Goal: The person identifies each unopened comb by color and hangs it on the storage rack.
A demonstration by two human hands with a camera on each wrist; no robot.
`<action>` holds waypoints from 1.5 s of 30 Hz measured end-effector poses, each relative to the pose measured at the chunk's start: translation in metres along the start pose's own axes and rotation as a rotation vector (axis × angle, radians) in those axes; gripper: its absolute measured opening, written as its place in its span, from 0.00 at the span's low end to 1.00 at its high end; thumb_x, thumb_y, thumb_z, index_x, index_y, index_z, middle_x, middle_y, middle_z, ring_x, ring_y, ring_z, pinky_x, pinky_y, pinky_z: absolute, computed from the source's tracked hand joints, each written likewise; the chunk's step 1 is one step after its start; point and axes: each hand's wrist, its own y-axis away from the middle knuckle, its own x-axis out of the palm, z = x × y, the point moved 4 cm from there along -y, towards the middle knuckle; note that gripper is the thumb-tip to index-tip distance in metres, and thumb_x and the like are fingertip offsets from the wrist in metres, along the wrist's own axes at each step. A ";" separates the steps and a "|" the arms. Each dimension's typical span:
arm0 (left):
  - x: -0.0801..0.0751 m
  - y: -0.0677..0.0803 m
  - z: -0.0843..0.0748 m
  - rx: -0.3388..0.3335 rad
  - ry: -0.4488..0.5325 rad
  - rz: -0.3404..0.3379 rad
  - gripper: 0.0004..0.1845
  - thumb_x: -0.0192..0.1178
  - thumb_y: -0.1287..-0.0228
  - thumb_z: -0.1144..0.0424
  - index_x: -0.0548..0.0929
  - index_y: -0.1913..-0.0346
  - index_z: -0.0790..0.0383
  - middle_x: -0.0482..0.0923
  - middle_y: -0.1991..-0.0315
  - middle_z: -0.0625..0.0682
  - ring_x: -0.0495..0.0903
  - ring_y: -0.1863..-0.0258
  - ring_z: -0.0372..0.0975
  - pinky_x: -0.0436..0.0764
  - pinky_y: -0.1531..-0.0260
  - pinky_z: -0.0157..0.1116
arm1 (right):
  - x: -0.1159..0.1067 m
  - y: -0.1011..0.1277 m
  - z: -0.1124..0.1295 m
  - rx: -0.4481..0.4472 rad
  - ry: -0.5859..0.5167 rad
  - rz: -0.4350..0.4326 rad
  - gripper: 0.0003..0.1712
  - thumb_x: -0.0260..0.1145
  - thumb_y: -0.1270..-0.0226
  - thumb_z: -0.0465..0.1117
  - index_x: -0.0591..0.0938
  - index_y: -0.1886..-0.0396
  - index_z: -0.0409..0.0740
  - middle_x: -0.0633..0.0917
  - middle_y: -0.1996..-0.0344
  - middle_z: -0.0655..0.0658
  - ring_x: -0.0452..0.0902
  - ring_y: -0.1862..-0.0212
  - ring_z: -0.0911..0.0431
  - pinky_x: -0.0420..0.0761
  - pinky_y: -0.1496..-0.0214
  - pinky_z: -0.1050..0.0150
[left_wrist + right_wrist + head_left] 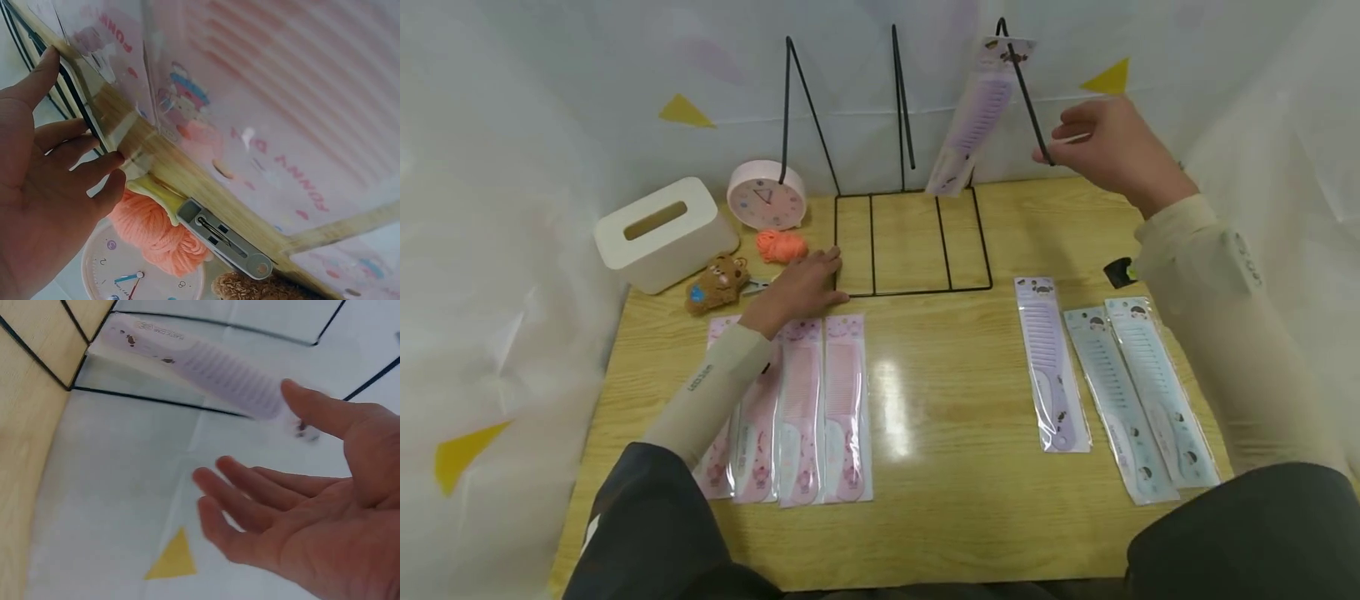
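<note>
The wire rack [910,242] at centre frame is pressed down by the flat-fingered left hand [801,283]; its upper-right prong [1026,92], bearing a hung purple comb [973,125], is touched by the relaxed, empty right hand [1112,146].

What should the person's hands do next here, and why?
Probably the right hand should drop to the purple comb lying on the table and pick it up. One purple comb already hangs on the rack's right hook, that hand is open and empty, and the left hand rests by the rack base.

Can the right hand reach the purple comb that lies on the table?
Probably yes. The right hand is open and holds nothing, and the purple comb lies uncovered at the right side of the table, with nothing between them.
</note>
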 end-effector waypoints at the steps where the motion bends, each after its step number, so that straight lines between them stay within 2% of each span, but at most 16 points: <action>1: 0.000 0.001 0.000 0.001 0.002 -0.003 0.41 0.60 0.30 0.44 0.60 0.24 0.64 0.47 0.20 0.57 0.49 0.22 0.54 0.48 0.25 0.56 | 0.002 0.010 0.000 0.001 0.030 0.021 0.51 0.62 0.31 0.63 0.55 0.22 0.36 0.68 0.28 0.34 0.65 0.30 0.36 0.67 0.32 0.36; 6: 0.004 0.006 0.001 -0.002 0.013 -0.005 0.41 0.60 0.30 0.44 0.60 0.24 0.65 0.47 0.20 0.57 0.49 0.22 0.55 0.48 0.25 0.56 | 0.029 0.053 -0.013 -0.002 0.167 0.141 0.47 0.64 0.30 0.60 0.65 0.29 0.27 0.75 0.38 0.26 0.73 0.39 0.32 0.76 0.44 0.35; 11: 0.003 0.007 -0.001 -0.007 0.035 -0.007 0.41 0.59 0.29 0.45 0.60 0.24 0.65 0.46 0.20 0.57 0.48 0.22 0.55 0.47 0.24 0.55 | 0.066 0.081 -0.050 0.037 0.214 0.203 0.39 0.68 0.32 0.54 0.74 0.39 0.22 0.80 0.48 0.24 0.80 0.51 0.34 0.82 0.55 0.41; 15: 0.002 0.006 -0.001 -0.008 0.041 -0.009 0.41 0.59 0.29 0.44 0.60 0.24 0.64 0.46 0.20 0.56 0.47 0.22 0.54 0.47 0.24 0.55 | 0.093 0.094 -0.082 0.087 0.249 0.255 0.38 0.69 0.34 0.53 0.76 0.44 0.19 0.80 0.49 0.21 0.81 0.53 0.35 0.82 0.56 0.42; 16: 0.002 0.006 -0.001 -0.009 0.044 -0.010 0.41 0.59 0.29 0.44 0.60 0.24 0.64 0.46 0.20 0.56 0.47 0.22 0.54 0.47 0.24 0.55 | 0.100 0.097 -0.089 0.092 0.265 0.251 0.39 0.69 0.34 0.54 0.76 0.45 0.18 0.79 0.49 0.20 0.80 0.53 0.33 0.82 0.56 0.42; 19: 0.003 0.005 -0.001 -0.007 0.050 -0.010 0.41 0.59 0.29 0.44 0.59 0.23 0.64 0.45 0.20 0.55 0.47 0.22 0.53 0.47 0.24 0.54 | 0.121 0.106 -0.106 0.139 0.285 0.218 0.35 0.69 0.35 0.54 0.77 0.58 0.20 0.82 0.64 0.23 0.80 0.66 0.39 0.81 0.69 0.49; 23: 0.001 0.005 -0.002 0.007 0.050 -0.016 0.41 0.60 0.30 0.44 0.60 0.24 0.64 0.46 0.20 0.56 0.47 0.22 0.54 0.48 0.24 0.54 | 0.141 0.117 -0.112 0.183 0.300 0.140 0.29 0.70 0.37 0.56 0.74 0.72 0.32 0.76 0.78 0.37 0.70 0.77 0.49 0.69 0.82 0.59; 27: -0.001 0.005 -0.003 0.010 0.058 -0.023 0.41 0.61 0.31 0.45 0.61 0.24 0.65 0.47 0.20 0.56 0.48 0.22 0.54 0.48 0.24 0.55 | 0.146 0.120 -0.110 0.185 0.310 0.130 0.30 0.70 0.38 0.58 0.73 0.74 0.33 0.75 0.79 0.38 0.69 0.78 0.50 0.68 0.83 0.59; 32: 0.001 0.005 -0.003 -0.004 0.070 -0.015 0.41 0.61 0.31 0.44 0.61 0.24 0.63 0.46 0.20 0.55 0.48 0.22 0.53 0.47 0.24 0.55 | 0.146 0.119 -0.110 0.225 0.313 0.251 0.35 0.69 0.40 0.63 0.70 0.68 0.34 0.76 0.77 0.38 0.73 0.77 0.49 0.71 0.81 0.58; 35: 0.001 0.005 -0.003 0.000 0.070 -0.017 0.41 0.61 0.31 0.44 0.61 0.24 0.63 0.46 0.20 0.55 0.48 0.22 0.53 0.48 0.24 0.55 | 0.142 0.118 -0.114 0.247 0.291 0.287 0.34 0.71 0.43 0.64 0.70 0.71 0.37 0.75 0.77 0.41 0.73 0.75 0.49 0.71 0.79 0.59; 40: 0.001 0.005 -0.006 0.000 0.068 -0.017 0.41 0.61 0.31 0.44 0.62 0.24 0.63 0.47 0.20 0.55 0.49 0.22 0.53 0.48 0.25 0.56 | 0.137 0.114 -0.127 0.260 0.155 0.327 0.28 0.73 0.43 0.59 0.73 0.83 0.44 0.71 0.87 0.51 0.69 0.81 0.56 0.71 0.79 0.63; 45: 0.000 0.005 -0.007 0.008 0.067 -0.022 0.41 0.61 0.31 0.44 0.62 0.24 0.64 0.48 0.20 0.55 0.50 0.23 0.54 0.50 0.25 0.56 | 0.135 0.117 -0.135 0.296 0.006 0.378 0.24 0.71 0.37 0.55 0.76 0.79 0.42 0.76 0.85 0.49 0.72 0.79 0.56 0.76 0.75 0.62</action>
